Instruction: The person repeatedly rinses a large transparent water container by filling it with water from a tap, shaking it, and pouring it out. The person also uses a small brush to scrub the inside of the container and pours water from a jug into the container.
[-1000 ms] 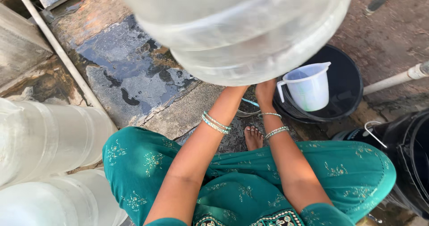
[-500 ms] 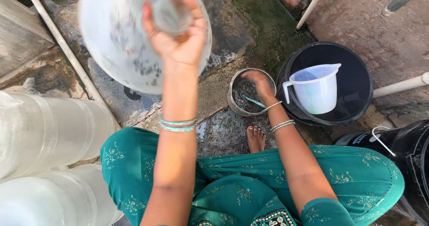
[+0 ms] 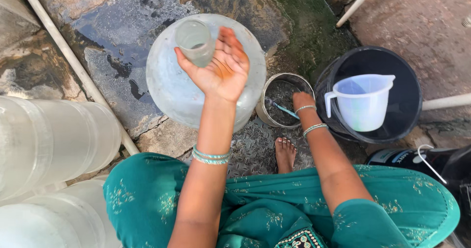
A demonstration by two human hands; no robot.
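1. Steadying is done by the left hand (image 3: 220, 67): palm open, fingers spread, thumb hooked at the neck of the large clear water jug (image 3: 206, 74), which stands upright on the wet stone slab (image 3: 105, 37), mouth up.
2. The right hand (image 3: 302, 101) is lowered into the round metal bowl (image 3: 284, 100), just beside the jug, at a thin blue-handled tool (image 3: 282, 108); grip cannot be told.
3. A white measuring jug (image 3: 363, 103) is kept inside the black bucket (image 3: 407, 96), within reach.
4. Count: one jug in hand, three similar jugs (image 3: 54, 135) laid at the left, one bowl, one bucket, one measuring jug.
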